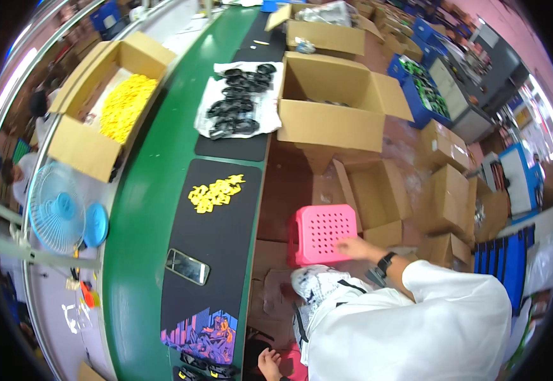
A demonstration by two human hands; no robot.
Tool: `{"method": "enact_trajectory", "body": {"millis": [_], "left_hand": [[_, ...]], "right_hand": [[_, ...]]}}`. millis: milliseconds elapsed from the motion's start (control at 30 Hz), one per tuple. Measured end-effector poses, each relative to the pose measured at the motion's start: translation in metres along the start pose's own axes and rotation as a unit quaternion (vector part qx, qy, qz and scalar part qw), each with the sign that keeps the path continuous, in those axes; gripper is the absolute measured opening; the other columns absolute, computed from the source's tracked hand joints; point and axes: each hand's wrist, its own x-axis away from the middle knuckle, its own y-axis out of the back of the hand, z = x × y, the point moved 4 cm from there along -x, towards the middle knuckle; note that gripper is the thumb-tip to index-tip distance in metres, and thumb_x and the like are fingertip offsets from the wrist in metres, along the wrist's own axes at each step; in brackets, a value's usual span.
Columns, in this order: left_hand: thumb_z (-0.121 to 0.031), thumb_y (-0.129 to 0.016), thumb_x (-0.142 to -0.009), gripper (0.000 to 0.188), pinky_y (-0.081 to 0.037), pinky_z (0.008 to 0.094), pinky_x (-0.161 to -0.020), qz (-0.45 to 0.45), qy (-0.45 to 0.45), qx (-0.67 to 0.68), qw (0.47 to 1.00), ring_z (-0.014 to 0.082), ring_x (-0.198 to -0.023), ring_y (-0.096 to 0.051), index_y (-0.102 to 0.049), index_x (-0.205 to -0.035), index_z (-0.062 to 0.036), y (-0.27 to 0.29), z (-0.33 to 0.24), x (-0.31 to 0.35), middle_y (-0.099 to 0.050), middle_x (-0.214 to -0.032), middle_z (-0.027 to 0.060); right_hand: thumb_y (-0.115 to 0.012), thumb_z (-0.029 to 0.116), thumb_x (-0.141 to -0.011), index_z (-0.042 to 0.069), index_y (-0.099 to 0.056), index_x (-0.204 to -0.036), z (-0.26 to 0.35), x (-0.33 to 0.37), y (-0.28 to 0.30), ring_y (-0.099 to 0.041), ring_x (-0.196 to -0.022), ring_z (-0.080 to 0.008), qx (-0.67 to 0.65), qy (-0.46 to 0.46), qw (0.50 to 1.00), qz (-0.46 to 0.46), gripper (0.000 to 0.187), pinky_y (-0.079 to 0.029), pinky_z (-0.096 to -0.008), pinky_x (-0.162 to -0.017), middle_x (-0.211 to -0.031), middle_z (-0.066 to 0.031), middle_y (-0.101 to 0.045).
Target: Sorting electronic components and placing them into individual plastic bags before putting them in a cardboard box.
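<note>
My right hand (350,247), with a black watch on its wrist, grips the near right corner of a pink plastic stool (324,230) with a perforated top. My left hand (269,365) is low by the table's edge, empty, its fingers loosely bent and apart. Beside it shows a bit of another pink surface (296,367), mostly hidden. On the black mat (203,238) to the left lie a pile of small yellow plastic pieces (216,192) and a phone (188,267). Farther up, black plastic parts (238,100) lie on a white bag (205,124).
A large open carton (330,124) stands beyond the stool, with more cartons (444,197) at right. Across the green tabletop (127,254) are a carton of yellow pieces (86,147) and a blue fan (60,206). Black parts with yellow bits (206,369) lie at the near end.
</note>
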Motion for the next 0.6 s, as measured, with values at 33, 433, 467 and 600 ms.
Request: {"method": "enact_trajectory", "body": {"millis": [33, 433, 467, 600], "left_hand": [[-0.023, -0.051, -0.097, 0.030, -0.052, 0.0298, -0.073, -0.010, -0.001, -0.037, 0.999, 0.0187, -0.086, -0.062, -0.054, -0.121, -0.0052, -0.001, 0.001, -0.004, -0.063, -0.105, 0.0112], [-0.024, -0.052, -0.097, 0.033, -0.052, 0.0317, -0.069, 0.083, -0.073, -0.187, 0.976, 0.0194, -0.083, -0.064, -0.053, -0.119, 0.0001, -0.040, -0.098, -0.061, -0.065, -0.105, 0.0130], [-0.024, -0.052, -0.097, 0.033, -0.052, 0.0317, -0.069, 0.078, -0.074, -0.179, 0.978, 0.0194, -0.083, -0.064, -0.053, -0.119, 0.0001, -0.042, -0.107, -0.056, -0.065, -0.105, 0.0130], [-0.024, -0.046, -0.100, 0.037, -0.049, 0.0321, -0.085, 0.119, -0.062, -0.168, 0.977, 0.0231, -0.099, -0.060, -0.049, -0.130, -0.0025, -0.082, -0.159, -0.020, -0.061, -0.115, 0.0130]], "right_hand": [[-0.058, 0.030, -0.089, 0.006, -0.066, -0.108, 0.031, -0.008, 0.013, -0.065, -0.090, -0.0291, -0.058, -0.006, 0.998, -0.023, 0.032, -0.050, -0.0365, -0.081, -0.101, -0.0168, -0.067], [-0.058, 0.032, -0.079, 0.005, -0.069, -0.090, -0.130, 0.098, -0.061, -0.065, -0.076, -0.0312, 0.116, -0.226, 0.948, 0.192, 0.031, -0.050, -0.0428, -0.070, -0.085, -0.0181, -0.068], [-0.059, 0.033, -0.077, 0.005, -0.070, -0.089, -0.177, 0.104, -0.081, -0.065, -0.074, -0.0307, 0.130, -0.265, 0.922, 0.253, 0.033, -0.050, -0.0429, -0.068, -0.083, -0.0182, -0.068], [-0.057, 0.034, -0.075, 0.004, -0.072, -0.077, -0.148, 0.058, -0.075, -0.066, -0.066, -0.0272, 0.075, -0.293, 0.923, 0.238, 0.034, -0.051, -0.0408, -0.065, -0.072, -0.0140, -0.068]]}}
